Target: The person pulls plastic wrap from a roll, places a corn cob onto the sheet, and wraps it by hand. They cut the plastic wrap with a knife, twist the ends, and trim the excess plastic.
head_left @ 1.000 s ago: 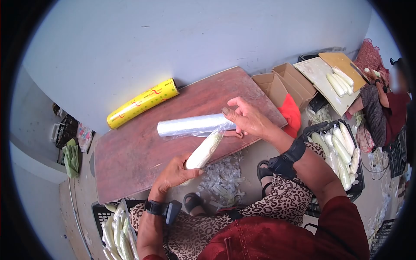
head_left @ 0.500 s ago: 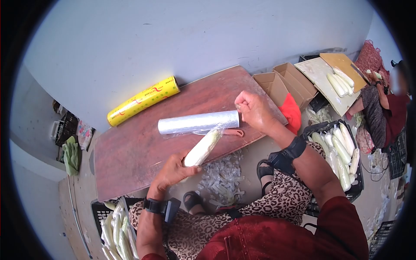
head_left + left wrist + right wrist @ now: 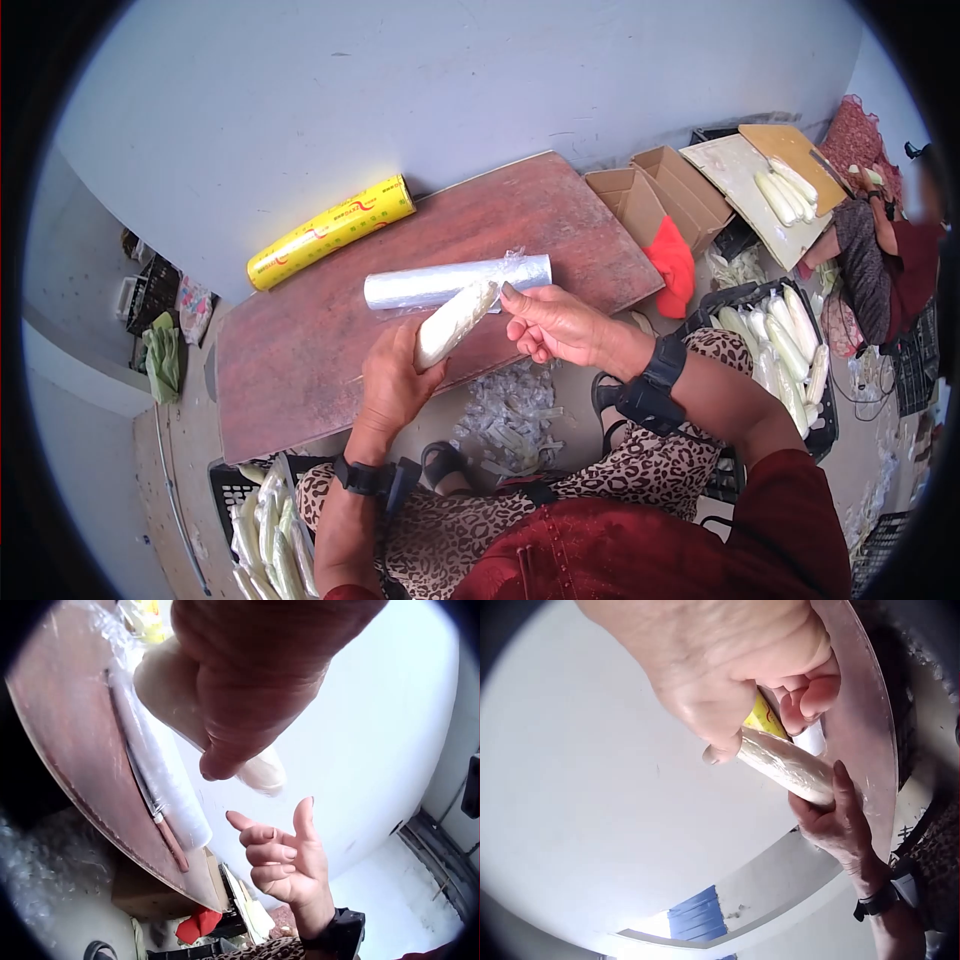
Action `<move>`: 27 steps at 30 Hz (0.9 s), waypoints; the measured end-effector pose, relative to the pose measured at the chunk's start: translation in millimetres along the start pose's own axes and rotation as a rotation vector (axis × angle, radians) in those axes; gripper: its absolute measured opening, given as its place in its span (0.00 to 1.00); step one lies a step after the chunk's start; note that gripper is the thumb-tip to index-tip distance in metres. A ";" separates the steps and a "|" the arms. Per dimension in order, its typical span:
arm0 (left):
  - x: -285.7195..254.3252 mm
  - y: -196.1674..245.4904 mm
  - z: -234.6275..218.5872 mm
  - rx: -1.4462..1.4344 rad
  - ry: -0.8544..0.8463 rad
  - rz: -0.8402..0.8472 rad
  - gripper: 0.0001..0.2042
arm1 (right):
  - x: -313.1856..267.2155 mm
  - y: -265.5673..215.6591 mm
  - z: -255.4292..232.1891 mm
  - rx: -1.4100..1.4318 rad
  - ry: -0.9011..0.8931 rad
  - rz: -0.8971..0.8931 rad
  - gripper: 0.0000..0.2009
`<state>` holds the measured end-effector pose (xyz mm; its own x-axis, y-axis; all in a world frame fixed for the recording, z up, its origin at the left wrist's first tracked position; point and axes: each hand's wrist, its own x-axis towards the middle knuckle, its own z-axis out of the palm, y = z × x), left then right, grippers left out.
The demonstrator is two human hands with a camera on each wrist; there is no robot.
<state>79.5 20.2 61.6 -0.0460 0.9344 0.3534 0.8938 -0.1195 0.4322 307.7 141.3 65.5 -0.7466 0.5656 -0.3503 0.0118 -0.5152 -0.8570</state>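
My left hand (image 3: 393, 378) grips the lower part of a pale ear of corn (image 3: 452, 325) wrapped in shiny clear film, its tip slanting up and right. Beside that tip is my right hand (image 3: 560, 326), thumb out and fingers loosely bent, holding nothing; the left wrist view shows thumb and forefinger apart. Behind the corn, a roll of clear cling film (image 3: 415, 288) lies across the reddish table (image 3: 300, 370), with a crumpled film edge (image 3: 515, 268) near its right end. A knife with a reddish handle (image 3: 174, 846) lies along the roll in the left wrist view.
A yellow printed roll (image 3: 335, 230) lies at the table's back edge. Crates of wrapped corn stand left (image 3: 232, 485) and right (image 3: 822, 440). Film scraps (image 3: 510, 415) litter the floor. Cardboard box (image 3: 655, 190) and red cloth (image 3: 670, 265) sit right; another person (image 3: 910, 260) sits beyond.
My right hand has come down from above the roll's right end to the corn's tip, its fist loosening. My left hand has raised the corn slightly. Crumpled film now shows on the roll.
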 end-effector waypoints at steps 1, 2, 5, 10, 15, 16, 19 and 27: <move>0.6 2.5 0.0 0.068 0.023 0.026 0.26 | 2.3 -0.9 -0.2 0.013 0.007 -0.028 0.31; 0.8 4.2 0.0 0.107 0.032 0.049 0.26 | 4.2 -1.3 -0.7 0.028 0.015 -0.057 0.30; 2.1 7.1 -0.3 0.192 0.039 0.109 0.26 | 11.5 -0.9 -2.0 0.004 0.196 -0.118 0.22; 1.0 9.2 -0.3 0.102 0.020 0.124 0.27 | 17.4 -3.3 -7.0 -0.054 0.257 -0.210 0.14; 4.6 0.2 -4.8 -0.133 -0.250 -0.057 0.27 | 17.0 -6.4 -0.6 -0.063 0.257 -0.332 0.13; 4.7 -2.3 -6.3 -0.197 -0.325 -0.076 0.26 | 17.8 -8.7 1.2 -0.083 0.259 -0.350 0.13; 1.1 -3.8 -0.1 -0.609 -0.415 -0.203 0.24 | 18.2 -16.5 1.4 -0.123 0.237 -0.337 0.13; 0.9 10.4 -7.4 -1.210 -0.655 -0.488 0.24 | 13.3 -26.0 5.1 -0.206 0.224 -0.310 0.13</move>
<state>85.5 17.3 72.6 0.2740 0.9069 -0.3200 -0.0792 0.3529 0.9323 294.1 159.0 85.1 -0.5732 0.8109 -0.1179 -0.0410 -0.1721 -0.9842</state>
